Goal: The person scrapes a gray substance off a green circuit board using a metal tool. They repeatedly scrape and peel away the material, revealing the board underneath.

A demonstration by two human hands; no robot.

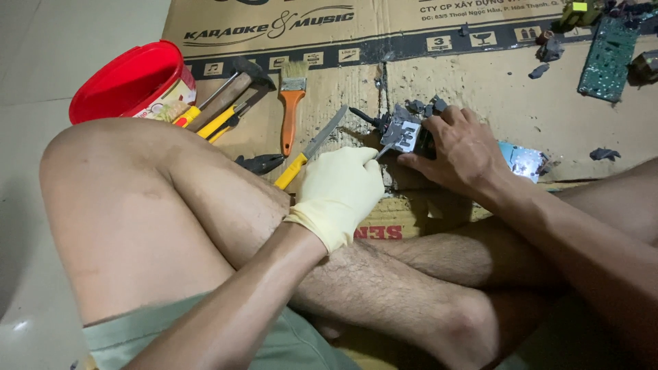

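Note:
My left hand wears a cream rubber glove and is closed around a thin metal tool whose tip points at a small grey and black electronic part. My bare right hand grips that part from the right and holds it down on the brown cardboard sheet. Both hands reach out over my crossed legs. The tool's handle is hidden inside the glove.
A yellow-handled blade, an orange-handled paintbrush, a hammer, yellow-handled screwdrivers and black pliers lie left of the hands. A red tub stands far left. A green circuit board and dark fragments lie to the right.

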